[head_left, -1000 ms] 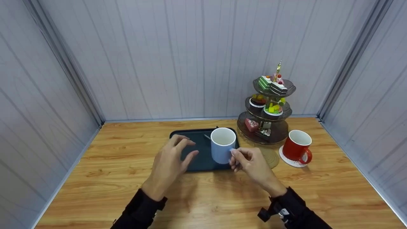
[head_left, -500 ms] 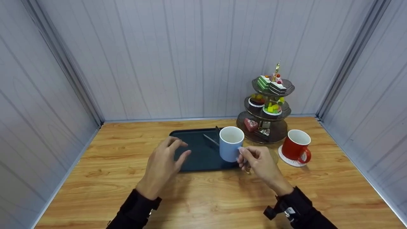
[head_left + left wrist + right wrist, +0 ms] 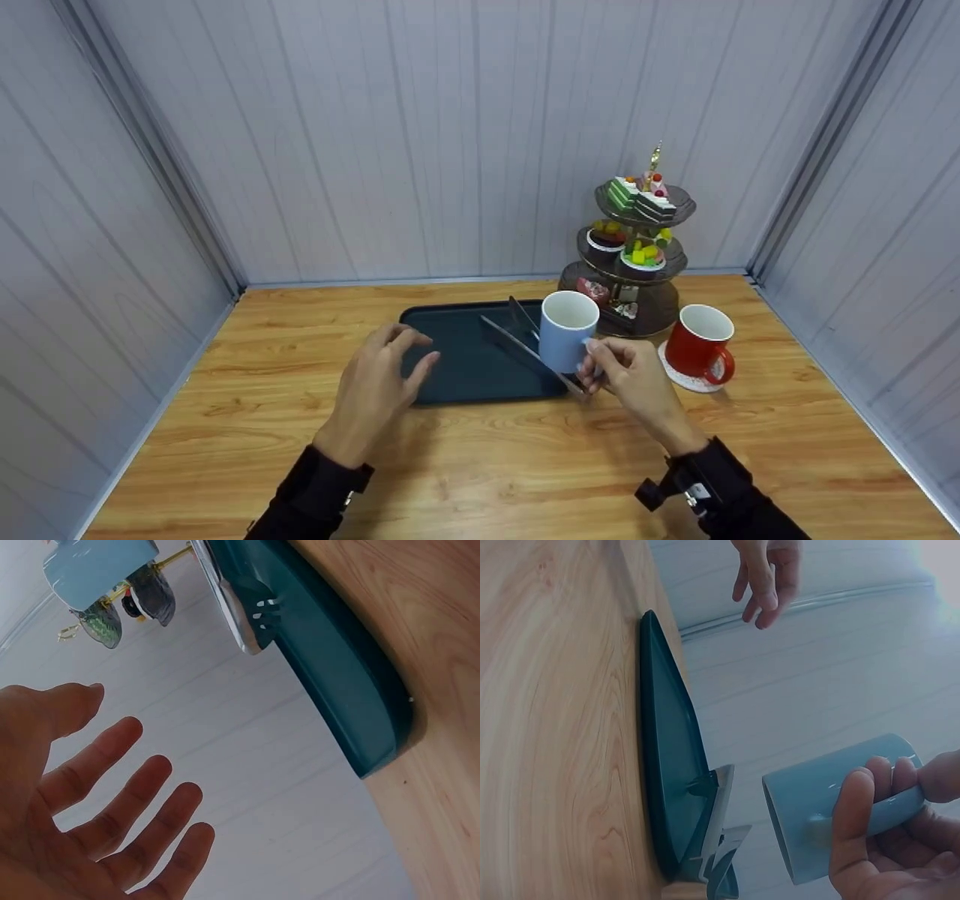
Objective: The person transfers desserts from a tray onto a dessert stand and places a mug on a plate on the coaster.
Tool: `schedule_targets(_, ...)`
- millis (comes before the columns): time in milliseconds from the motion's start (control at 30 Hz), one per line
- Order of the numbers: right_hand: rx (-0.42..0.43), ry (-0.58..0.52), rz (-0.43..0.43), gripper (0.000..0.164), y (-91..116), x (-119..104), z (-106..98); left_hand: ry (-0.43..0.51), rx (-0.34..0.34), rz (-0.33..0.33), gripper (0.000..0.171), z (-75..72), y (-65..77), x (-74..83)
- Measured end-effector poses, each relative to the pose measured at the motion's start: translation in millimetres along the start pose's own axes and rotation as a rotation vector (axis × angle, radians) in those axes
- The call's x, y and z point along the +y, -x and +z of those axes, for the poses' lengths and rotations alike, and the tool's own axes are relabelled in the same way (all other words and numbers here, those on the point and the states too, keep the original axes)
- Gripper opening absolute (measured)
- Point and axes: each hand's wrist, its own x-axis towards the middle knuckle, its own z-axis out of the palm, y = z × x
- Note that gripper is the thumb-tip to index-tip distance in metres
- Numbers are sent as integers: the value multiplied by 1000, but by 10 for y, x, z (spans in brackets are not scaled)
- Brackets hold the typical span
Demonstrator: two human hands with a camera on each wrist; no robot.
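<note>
My right hand (image 3: 626,375) pinches the handle of a light blue mug (image 3: 564,341). The mug is upright and raised over the right end of a dark green tray (image 3: 457,367). In the right wrist view, fingers and thumb close round the mug's handle (image 3: 892,811). Metal tongs (image 3: 514,340) lie spread at the tray's right side, one arm reaching past its front edge; the mug hides part of them. My left hand (image 3: 373,390) hovers at the tray's left end with nothing in it. The left wrist view shows its fingers (image 3: 124,799) spread and loosely bent.
A three-tier stand (image 3: 652,300) with cake slices and dessert cups stands at the back right. Right of it, a red mug (image 3: 690,352) sits on a round white coaster (image 3: 694,385). Pale panel walls (image 3: 375,150) enclose the wooden table (image 3: 465,465).
My right hand has carried the blue mug rightward and slightly up, uncovering more of the tongs. My left hand has drawn back left, away from the mug.
</note>
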Motion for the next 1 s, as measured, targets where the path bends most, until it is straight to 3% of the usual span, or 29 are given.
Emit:
schedule_targets(367,48,70,29,37,-10,45,-153,-11,-6,-39,23,-17,64,-176)
schedule_targets(733,109,68,18,37,-8,137,-269,-22,-44,-125,26,-28,104,-380)
schedule_targets(1000,152,90,11,37,-7,194,-369,-62,-39,-130,28,-46,167,-550)
